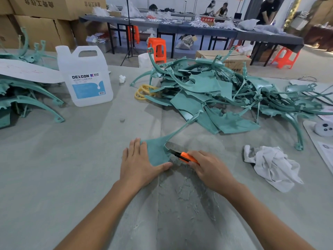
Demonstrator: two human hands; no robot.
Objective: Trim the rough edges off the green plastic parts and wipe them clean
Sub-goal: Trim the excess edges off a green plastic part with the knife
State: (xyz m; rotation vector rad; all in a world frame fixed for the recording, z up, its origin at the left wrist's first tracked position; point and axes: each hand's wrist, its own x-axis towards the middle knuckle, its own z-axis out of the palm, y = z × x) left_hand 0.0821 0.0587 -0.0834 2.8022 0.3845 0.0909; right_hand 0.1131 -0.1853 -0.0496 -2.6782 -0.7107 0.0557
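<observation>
Head view: flat green plastic part [156, 152] on grey table [72, 168], pinned under left hand [138, 165], fingers straight, pressed flat; right hand [210, 170], at part's right edge, grips orange utility knife [189, 157]; keep blade shallow, clear of left thumb; crumpled white rag [272, 166] further right

bright, even indoor light; soft shadows on the worktop [72, 159]; wide-angle bending at the edges; slight blur far back.

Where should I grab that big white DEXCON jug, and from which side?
Take the white jug by the moulded handle at its top, coming down from above. It stands upright and the handle's opening faces you, so fingers can likely hook straight through.
</observation>
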